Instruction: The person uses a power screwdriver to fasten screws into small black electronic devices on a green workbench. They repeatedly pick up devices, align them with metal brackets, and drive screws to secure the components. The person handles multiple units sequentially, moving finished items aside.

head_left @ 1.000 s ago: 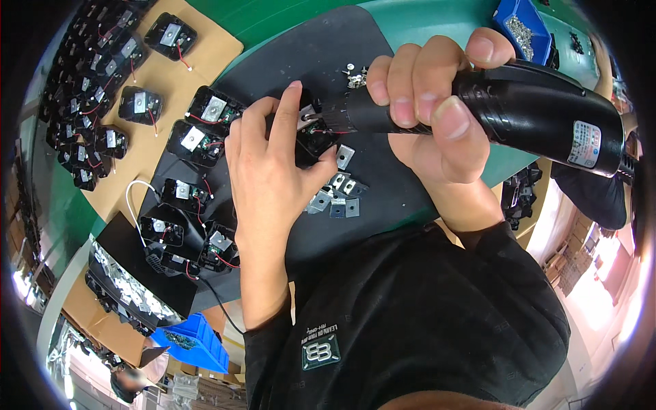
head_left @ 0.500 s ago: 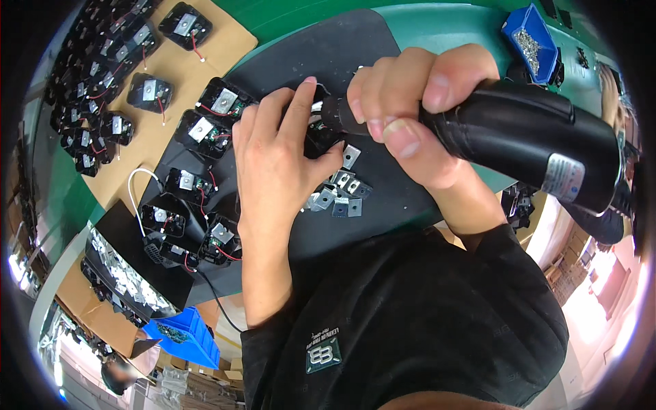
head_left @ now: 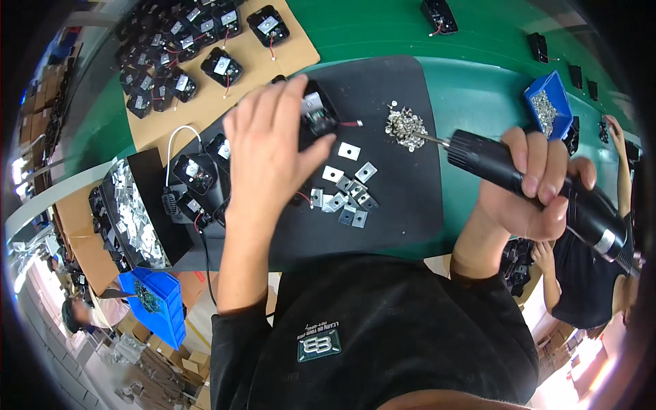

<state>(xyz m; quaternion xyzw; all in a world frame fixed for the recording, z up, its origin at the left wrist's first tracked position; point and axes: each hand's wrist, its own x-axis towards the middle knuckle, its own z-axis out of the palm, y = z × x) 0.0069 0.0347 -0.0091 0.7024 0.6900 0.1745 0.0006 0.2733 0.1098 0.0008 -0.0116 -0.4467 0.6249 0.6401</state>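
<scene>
My left hand [head_left: 272, 147] lies spread over a small black fan unit [head_left: 316, 113] with a red wire, on a black mat [head_left: 403, 198]. My right hand [head_left: 529, 188] grips a black electric screwdriver [head_left: 540, 188]. Its bit points left into a small pile of silver screws [head_left: 404, 128] on the mat. Several square metal plates [head_left: 348, 191] lie loose between the two hands.
More black fan units [head_left: 178, 65] cover a brown board at the back left and sit by my left wrist. A black bin of metal plates [head_left: 137, 212] stands at the left. A blue screw bin [head_left: 547, 109] is at the right, beside another person [head_left: 588, 287].
My right hand has swung the screwdriver away from the fan unit to the right, its bit now at the screw pile. My left hand stays on the fan unit.
</scene>
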